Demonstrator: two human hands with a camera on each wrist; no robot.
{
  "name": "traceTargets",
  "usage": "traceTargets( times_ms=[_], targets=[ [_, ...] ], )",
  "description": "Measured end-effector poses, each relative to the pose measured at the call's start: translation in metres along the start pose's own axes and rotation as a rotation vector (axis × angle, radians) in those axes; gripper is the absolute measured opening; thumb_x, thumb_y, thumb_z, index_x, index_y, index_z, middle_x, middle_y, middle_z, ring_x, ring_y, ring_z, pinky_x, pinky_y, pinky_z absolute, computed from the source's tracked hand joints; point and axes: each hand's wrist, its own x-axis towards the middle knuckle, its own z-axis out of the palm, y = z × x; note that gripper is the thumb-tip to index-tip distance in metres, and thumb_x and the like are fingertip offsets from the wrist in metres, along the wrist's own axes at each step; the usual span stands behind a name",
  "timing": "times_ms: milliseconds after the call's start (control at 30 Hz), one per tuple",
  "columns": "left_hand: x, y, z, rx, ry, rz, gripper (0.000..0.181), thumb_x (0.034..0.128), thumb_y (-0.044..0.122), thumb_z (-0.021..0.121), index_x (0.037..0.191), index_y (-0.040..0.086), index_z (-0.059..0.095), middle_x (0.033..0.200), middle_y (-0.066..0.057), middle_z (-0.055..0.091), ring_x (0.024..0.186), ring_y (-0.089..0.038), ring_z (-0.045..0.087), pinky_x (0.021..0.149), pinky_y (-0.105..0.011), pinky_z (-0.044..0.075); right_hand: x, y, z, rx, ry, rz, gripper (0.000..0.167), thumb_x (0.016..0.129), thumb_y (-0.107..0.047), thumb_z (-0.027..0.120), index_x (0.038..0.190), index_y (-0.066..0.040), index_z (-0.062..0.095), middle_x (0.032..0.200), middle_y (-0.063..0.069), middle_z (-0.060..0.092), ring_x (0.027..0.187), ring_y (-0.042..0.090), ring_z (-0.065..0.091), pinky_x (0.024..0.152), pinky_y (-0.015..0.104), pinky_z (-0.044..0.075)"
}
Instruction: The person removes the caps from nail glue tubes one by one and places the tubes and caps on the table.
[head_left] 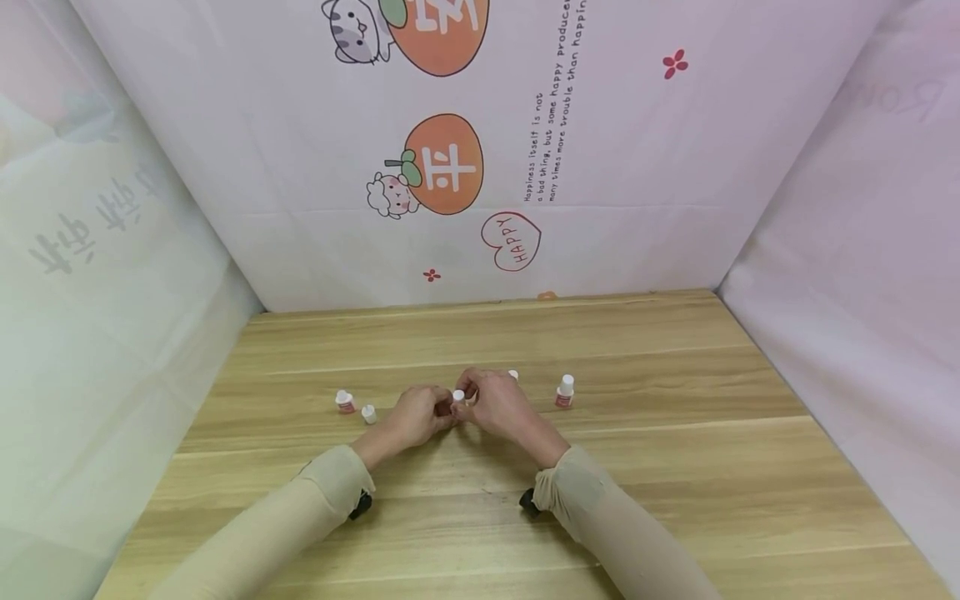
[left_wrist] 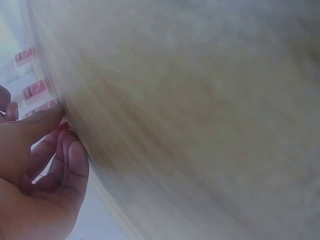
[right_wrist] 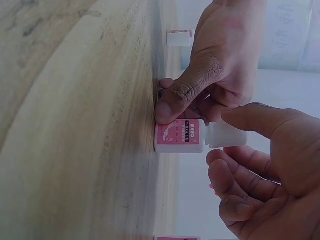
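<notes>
Between the two hands stands a small nail glue bottle with a pink label and a white cap. My left hand pinches the bottle's body low down, thumb along the label in the right wrist view. My right hand holds the cap, its thumb on one side and curled fingers on the other. In the left wrist view, the left hand hides most of the held bottle. A narrow neck shows between cap and body.
Left of the hands stand a similar bottle and a loose white cap. To the right is a capped bottle. Another white top peeks out behind the right hand. Printed cloth walls the wooden table.
</notes>
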Motion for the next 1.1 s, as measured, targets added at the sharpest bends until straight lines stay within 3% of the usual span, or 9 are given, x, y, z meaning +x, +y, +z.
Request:
traceTargets(
  times_ms=[233,1100],
  targets=[
    [0.0004,-0.0011,0.0001,0.002,0.005,0.028,0.012,0.0882,0.020,0.077,0.087,0.011,0.069,0.078,0.001,0.067,0.071,-0.009,0.060,0.067,-0.023,0.048,-0.0003,0.0001,-0.0001,0.021,-0.014,0.021,0.019,0.084,-0.026,0.079,0.095,-0.017,0.067,0.084,-0.004,0.071,0.075,0.008,0.063,0.069,0.025,0.049],
    [-0.0001,0.0008,-0.0010,-0.005,-0.004,0.000,0.012,0.0872,0.020,0.077,0.089,0.010,0.070,0.078,0.001,0.067,0.071,-0.008,0.058,0.067,-0.024,0.048,-0.0009,-0.0007,-0.0007,-0.002,-0.030,-0.008,0.017,0.086,-0.024,0.076,0.098,-0.017,0.067,0.088,-0.003,0.071,0.077,0.009,0.062,0.068,0.024,0.048]
  ],
)
